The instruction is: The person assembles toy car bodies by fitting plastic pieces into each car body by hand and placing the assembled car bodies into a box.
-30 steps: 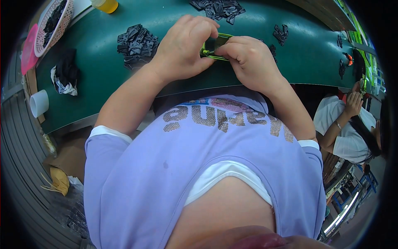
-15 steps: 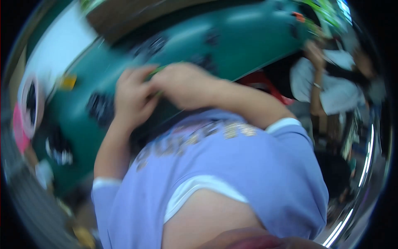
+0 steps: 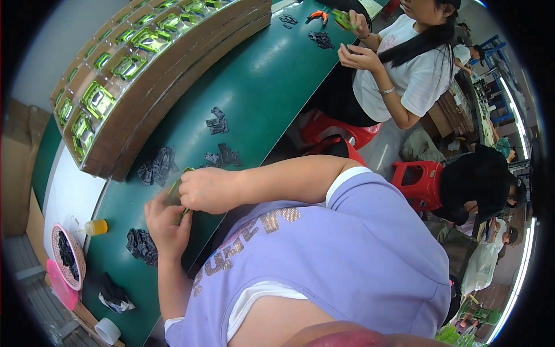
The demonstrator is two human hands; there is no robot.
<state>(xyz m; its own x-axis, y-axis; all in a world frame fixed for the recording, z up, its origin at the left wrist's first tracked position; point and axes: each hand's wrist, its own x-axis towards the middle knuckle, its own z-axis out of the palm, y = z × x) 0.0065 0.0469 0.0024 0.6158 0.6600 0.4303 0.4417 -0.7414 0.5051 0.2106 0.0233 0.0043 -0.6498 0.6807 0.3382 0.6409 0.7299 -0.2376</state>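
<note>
The left hand (image 3: 169, 228) and the right hand (image 3: 208, 189) are both grasping a green-edged piece (image 3: 174, 188), which is sitting between their fingers over the bench (image 3: 231, 75). Its visible edge is slanting out past the right knuckles, though fingers are hiding its full long axis. One black pile (image 3: 141, 246) is lying just beside the left hand, nearer to it than to the right.

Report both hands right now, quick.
Left hand: holding the green-edged frame, fingers partly blurred.
Right hand: fingers curled, holding the same frame.
</note>
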